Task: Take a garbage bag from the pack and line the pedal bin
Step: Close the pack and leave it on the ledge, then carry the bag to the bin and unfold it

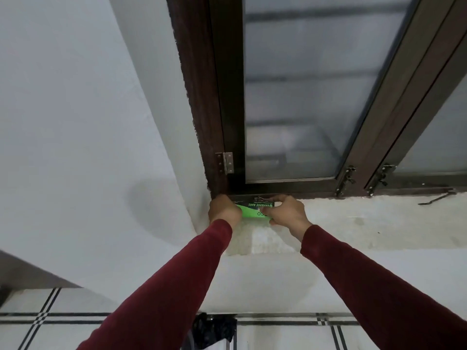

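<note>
Both arms reach up to the window sill [353,218], sleeves dark red. The garbage bag pack [254,210] lies on the sill at the bottom-left corner of the window frame [222,102], right under the hinge [226,162]. Pack is green and black, label reads "GARBAGE BAGS" (upside down from this view).

Left hand [223,210] is curled closed on the pack's left end, knuckles toward the camera; fingertips hidden, so exact contact can't be told. Right hand [286,210] grips the pack's right end, fingers bent over the top edge, thumb under the green part. The pack sits between the two hands, touching both.

Window is shut, frosted panes, two latches [347,180] low on the frame to the right of the pack. A stay hook [437,197] rests on the sill further right of those.

Below the sill: white wall, then tiled floor [290,334] with dark stripe lines. Something in black plastic [214,329] stands on the floor directly below the pack, partly cut off by the left sleeve (can't tell if it's the bin).
</note>
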The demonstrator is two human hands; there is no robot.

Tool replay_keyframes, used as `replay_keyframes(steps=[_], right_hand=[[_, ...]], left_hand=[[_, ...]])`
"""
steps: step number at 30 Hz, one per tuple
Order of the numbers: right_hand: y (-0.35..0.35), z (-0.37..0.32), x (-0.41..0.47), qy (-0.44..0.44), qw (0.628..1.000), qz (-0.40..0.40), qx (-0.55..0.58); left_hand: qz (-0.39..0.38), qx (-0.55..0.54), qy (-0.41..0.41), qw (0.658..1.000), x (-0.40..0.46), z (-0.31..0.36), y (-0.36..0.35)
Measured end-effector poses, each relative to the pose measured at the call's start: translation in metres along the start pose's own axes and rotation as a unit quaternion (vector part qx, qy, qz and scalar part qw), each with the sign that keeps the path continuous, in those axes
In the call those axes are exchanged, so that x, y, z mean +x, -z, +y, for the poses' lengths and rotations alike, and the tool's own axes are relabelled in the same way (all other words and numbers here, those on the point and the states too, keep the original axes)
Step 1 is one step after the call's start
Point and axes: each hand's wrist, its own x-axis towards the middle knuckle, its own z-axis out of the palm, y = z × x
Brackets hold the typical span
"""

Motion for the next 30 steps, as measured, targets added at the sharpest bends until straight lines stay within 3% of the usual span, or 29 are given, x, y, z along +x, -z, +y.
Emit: replay_keyframes(steps=[4,7,11,14,21,26,30], right_hand=[[-0.023,0.02,0.032,0.009,1.0,0.012,-0.002],[-0.029,0.005,0.011,0.023,0.999,0.029,-0.001],[-0.038,0.005,-0.037,0.124,0.984,0.126,0.003],[-0.062,0.011,-0.075,0.152,0.98,0.112,0.057],[-0.151,0.056,-0.137,0.031,0.99,0.056,0.122],[-0.239,0.152,-0.141,-0.094,0.99,-0.018,0.105],[-0.303,0.253,-0.116,-0.145,0.987,-0.056,0.05]], left_hand=[[-0.022,0.042,-0.007,0.999,-0.011,-0.003,0.0],[0.015,0.07,-0.064,0.995,-0.026,-0.01,-0.001],[0.069,0.028,-0.147,0.986,-0.05,-0.032,0.005],[0.072,-0.013,-0.181,0.981,-0.07,-0.063,0.01],[-0.018,-0.053,-0.134,0.989,-0.089,-0.212,-0.008],[-0.133,0.008,-0.068,0.989,-0.072,-0.341,-0.077],[-0.228,0.081,-0.033,0.97,-0.034,-0.422,-0.17]])
